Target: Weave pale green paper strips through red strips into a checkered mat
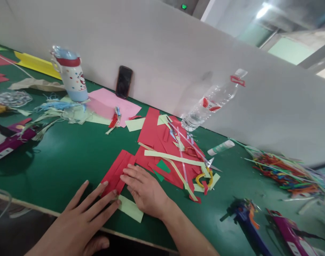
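Our left hand (80, 218) lies palm down with its fingers stretched and spread wide, the tips on the near end of a folded red paper (119, 164). Our right hand (148, 192) rests on the right side of that paper, fingers fairly straight and close together, laid flat and gripping nothing. We have the paper in front of us, near the table's front edge, and a pale green strip (132, 209) lies by its near end, partly under our right hand.

Under everything is a smooth dark green table (68, 153) with a thin, light brown edge. Just beyond our right hand we see red sheets (151, 122) heaped with paper strips and yellow-handled scissors (212, 177), a glue stick (221, 147) lying to their right. Farther back, a clear bottle (210, 103) leans against a plain grey-white wall (157, 46), a phone (124, 81) is propped against it too, and a spotted flask (73, 81) stands near a pink sheet (103, 101). Above the wall we glimpse the room: a bright ceiling lamp (263, 10) and a small green light (184, 6).

Our folded paper looks matte and bright red, a long slanted shape with straight crease lines along its length; our fingers hide part of its near end and right side.
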Demonstrator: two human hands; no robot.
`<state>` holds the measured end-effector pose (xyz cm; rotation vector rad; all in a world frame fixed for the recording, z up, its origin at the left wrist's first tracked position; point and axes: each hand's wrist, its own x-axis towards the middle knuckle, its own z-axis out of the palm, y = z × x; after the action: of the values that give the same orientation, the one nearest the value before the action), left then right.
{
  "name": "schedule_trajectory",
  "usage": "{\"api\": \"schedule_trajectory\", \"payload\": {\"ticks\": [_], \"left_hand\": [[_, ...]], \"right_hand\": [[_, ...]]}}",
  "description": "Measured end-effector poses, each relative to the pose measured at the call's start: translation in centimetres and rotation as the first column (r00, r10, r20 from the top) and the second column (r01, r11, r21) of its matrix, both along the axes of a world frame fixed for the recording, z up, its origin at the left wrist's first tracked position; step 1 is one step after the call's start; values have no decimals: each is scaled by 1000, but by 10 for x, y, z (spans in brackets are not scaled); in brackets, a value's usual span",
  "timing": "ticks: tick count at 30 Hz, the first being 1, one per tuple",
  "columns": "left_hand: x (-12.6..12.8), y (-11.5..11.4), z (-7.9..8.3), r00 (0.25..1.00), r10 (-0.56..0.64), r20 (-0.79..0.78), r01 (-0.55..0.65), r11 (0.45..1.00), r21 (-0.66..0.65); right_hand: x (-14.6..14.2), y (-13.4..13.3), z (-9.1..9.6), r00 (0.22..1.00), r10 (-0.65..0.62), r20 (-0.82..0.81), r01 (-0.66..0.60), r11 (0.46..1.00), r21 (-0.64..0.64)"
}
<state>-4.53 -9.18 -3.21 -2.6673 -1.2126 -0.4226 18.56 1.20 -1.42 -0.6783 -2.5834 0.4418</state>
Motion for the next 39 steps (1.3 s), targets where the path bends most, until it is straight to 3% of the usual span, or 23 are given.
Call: {"api": "schedule_trajectory", "payload": {"ticks": [6,13,18,21,24,26,28,33,39], "left_hand": [[7,-5,-13,975,125,182,-119,992,-42],[6,-6,-25,966,121,230,-120,993,-17],[7,-7,-31,964,120,238,-123,992,-3],[5,-8,-32,960,139,243,-141,990,-10],[0,-9,-31,949,181,260,-181,983,-26],[-4,-9,-29,944,192,268,-190,981,-33],[-7,-9,-27,942,187,277,-184,982,-40],[-8,-8,-23,948,180,262,-173,984,-52],[-8,-8,-20,957,182,227,-182,983,-18]], "right_hand": [[-1,10,-3,984,-176,8,176,978,-112],[-6,17,2,968,-225,110,227,974,-10],[-2,15,22,946,-317,66,312,947,72],[-2,26,34,898,-429,93,416,899,135],[-2,41,33,768,-538,349,525,840,140],[0,48,26,692,-529,491,555,825,105],[5,52,17,667,-512,541,565,821,80],[25,60,6,646,-518,561,584,808,74],[33,63,16,665,-515,541,576,815,68]]}}
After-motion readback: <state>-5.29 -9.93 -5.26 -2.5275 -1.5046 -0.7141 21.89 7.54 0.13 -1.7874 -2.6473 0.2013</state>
